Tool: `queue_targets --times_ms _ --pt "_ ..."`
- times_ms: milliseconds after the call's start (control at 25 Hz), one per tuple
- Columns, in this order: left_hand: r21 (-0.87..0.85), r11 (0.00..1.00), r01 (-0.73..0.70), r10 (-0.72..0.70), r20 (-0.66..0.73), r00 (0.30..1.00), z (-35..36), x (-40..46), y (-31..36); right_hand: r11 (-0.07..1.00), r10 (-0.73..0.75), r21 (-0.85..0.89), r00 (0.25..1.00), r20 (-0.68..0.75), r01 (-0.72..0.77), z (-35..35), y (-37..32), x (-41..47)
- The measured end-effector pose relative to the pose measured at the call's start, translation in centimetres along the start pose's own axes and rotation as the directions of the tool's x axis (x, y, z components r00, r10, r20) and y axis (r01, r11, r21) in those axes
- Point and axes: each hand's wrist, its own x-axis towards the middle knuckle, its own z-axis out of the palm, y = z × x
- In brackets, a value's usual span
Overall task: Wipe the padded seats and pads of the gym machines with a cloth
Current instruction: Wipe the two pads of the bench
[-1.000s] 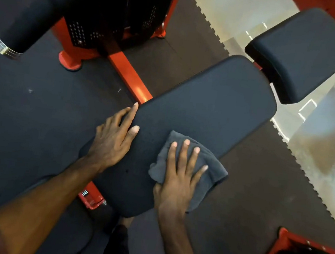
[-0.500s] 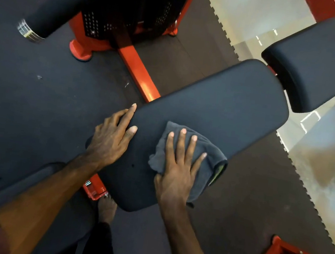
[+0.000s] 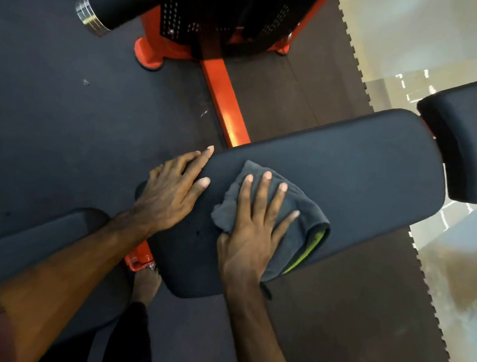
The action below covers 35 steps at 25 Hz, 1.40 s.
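Cloth (image 3: 296,215) pressed flat under right hand (image 3: 251,236); left hand (image 3: 169,196) flat on seat (image 3: 352,170).

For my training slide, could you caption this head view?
Right hand presses a grey cloth flat on the long black bench pad while the left hand rests on its edge.
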Motion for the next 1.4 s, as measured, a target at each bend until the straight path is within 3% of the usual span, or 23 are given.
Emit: queue_targets --times_ms 120,240,360,480,640,720,800,880,960,1040,1120,1200,1320,1400 --pt "0.014 1.0 0.01 -0.01 -0.024 1.0 0.4 0.1 0.0 0.967 -0.24 -0.085 0.971 -0.009 0.239 -0.9 0.3 6.6" --pt "0.001 1.0 0.027 -0.027 -0.014 1.0 0.5 -0.4 -0.4 0.992 -0.081 -0.105 0.993 -0.09 0.071 -2.1 2.2 9.6" --pt "-0.005 0.998 0.07 -0.07 0.016 0.997 0.2 -1.0 -1.0 0.997 0.04 -0.065 0.997 -0.064 -0.044 -1.5 1.6 3.4" --pt "-0.015 0.995 0.094 -0.094 0.018 0.995 0.0 -1.7 -1.6 0.994 -0.084 -0.066 0.995 0.051 0.087 0.3 -0.1 -1.0" --pt "-0.026 0.995 0.096 -0.096 0.0 0.995 0.5 -1.9 -2.1 0.959 -0.273 -0.074 0.962 0.01 0.273 -0.1 -0.3 4.5" --pt "-0.028 0.995 0.099 -0.1 -0.013 0.995 0.7 -2.0 -2.1 0.98 -0.188 -0.077 0.981 -0.049 0.184 -0.2 0.6 5.8" --pt "-0.031 0.996 0.088 -0.088 -0.014 0.996 0.6 -2.0 -2.2 0.999 -0.011 -0.048 0.995 -0.097 0.006 0.0 0.6 3.0" --pt "-0.032 0.997 0.072 -0.072 -0.004 0.997 0.3 -2.1 -2.4 0.999 0.032 -0.041 0.999 -0.031 -0.033 0.7 -0.1 -1.9" --pt "-0.032 0.998 0.056 -0.056 -0.006 0.998 0.1 -2.2 -2.6 0.996 -0.072 -0.047 0.995 0.066 0.075 1.3 -1.0 -4.1" --pt "-0.025 0.999 0.041 -0.041 -0.022 0.999 0.3 -2.3 -2.9 0.972 -0.232 -0.032 0.971 0.057 0.234 1.3 -1.7 -1.1" --pt "-0.008 0.999 0.045 -0.046 -0.04 0.998 0.6 -2.6 -3.5 0.954 -0.29 -0.072 0.957 0.01 0.29 0.9 -1.8 2.7" --pt "-0.004 0.999 0.051 -0.051 -0.038 0.998 0.7 -3.1 -4.2 0.984 -0.166 -0.073 0.985 -0.039 0.163 0.8 -0.7 3.1" --pt "-0.013 1.0 0.028 -0.029 -0.034 0.999 0.5 -4.1 -5.0 0.993 0.098 -0.064 0.995 -0.005 -0.098 1.2 -0.3 -4.3" --pt "-0.025 1.0 0.001 -0.002 -0.047 0.999 0.5 -4.4 -5.4 0.995 0.074 -0.066 0.995 0.069 -0.069 2.2 -1.4 -9.0"
